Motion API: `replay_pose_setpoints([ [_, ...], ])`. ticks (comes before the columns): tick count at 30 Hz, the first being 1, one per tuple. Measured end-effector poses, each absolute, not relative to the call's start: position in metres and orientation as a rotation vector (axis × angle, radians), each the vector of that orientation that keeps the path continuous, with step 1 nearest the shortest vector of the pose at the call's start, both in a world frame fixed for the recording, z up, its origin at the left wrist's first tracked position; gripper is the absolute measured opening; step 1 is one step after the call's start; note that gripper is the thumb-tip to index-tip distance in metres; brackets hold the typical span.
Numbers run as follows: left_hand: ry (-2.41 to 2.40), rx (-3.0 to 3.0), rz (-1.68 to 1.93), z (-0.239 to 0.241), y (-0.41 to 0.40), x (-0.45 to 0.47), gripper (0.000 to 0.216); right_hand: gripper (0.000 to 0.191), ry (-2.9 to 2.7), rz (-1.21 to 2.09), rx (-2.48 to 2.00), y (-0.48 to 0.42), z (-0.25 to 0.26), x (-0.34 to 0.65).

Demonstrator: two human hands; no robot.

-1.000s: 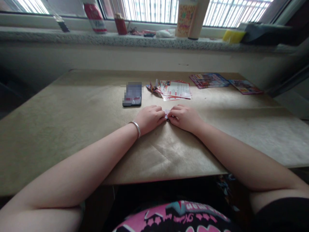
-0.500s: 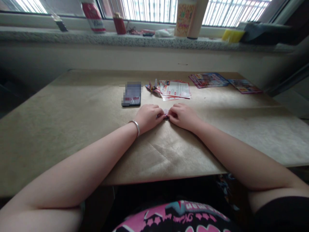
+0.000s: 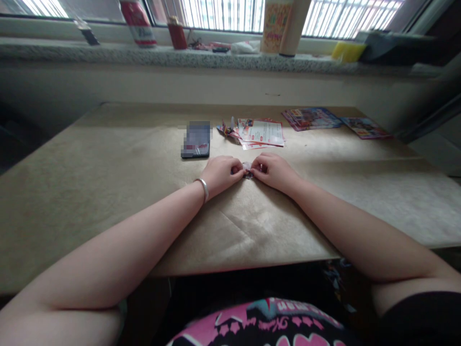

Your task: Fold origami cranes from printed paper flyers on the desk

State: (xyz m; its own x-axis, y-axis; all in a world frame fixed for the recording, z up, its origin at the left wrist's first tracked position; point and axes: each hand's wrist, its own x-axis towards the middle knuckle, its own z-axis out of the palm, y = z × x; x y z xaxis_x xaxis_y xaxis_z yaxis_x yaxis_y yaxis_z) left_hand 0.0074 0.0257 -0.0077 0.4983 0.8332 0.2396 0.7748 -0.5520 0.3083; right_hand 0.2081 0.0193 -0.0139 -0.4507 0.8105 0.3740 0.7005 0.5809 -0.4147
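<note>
Low over the middle of the table [image 3: 118, 178], my left hand [image 3: 224, 174] and my right hand [image 3: 272, 172] pinch a small shiny wrapper [image 3: 248, 171] from either side. The wrapper is partly clear with dark and reddish patches. My fingers hide much of it, and whether anything is inside I cannot tell. Both hands are closed, fingertips almost meeting. Just beyond them lie several printed paper slips [image 3: 264, 132] with red edges and a crumpled colourful wrapper [image 3: 228, 129]. A dark phone [image 3: 197, 139] lies beyond my left hand.
Colourful printed cards [image 3: 313, 118] lie in a stack at the back right, with another batch of cards [image 3: 365, 128] beside them. On the stone windowsill [image 3: 216, 58] stand a red-and-white can [image 3: 139, 24], a red lighter [image 3: 177, 34], a patterned cup [image 3: 274, 28] and a yellow object [image 3: 347, 51].
My fingertips have shifted slightly on the small wrapper, and a little more of it shows between them. The phone, slips and cards have stayed in place.
</note>
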Motion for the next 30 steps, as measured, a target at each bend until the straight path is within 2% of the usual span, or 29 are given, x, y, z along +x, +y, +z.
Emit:
replay_pose_setpoints([
  [5,1.284,2.576,0.568,-0.0101,0.0289,0.0048,0.020,0.011,-2.361,0.257,-1.110,0.0175,-0.0123,0.2080],
  [14,1.418,2.644,0.532,-0.0097,0.0260,0.0079,0.029,0.015,-2.237,0.297,-1.364,0.0178,-0.0108,0.2033],
  [22,1.378,2.609,0.585,-0.0126,0.0277,0.0067,0.018,0.009,-2.236,0.312,-1.235,0.0176,-0.0125,0.2064],
  [30,1.248,2.624,0.703,-0.0111,0.0255,0.0067,0.013,0.012,-2.299,0.277,-1.238,0.0194,-0.0107,0.2071],
])
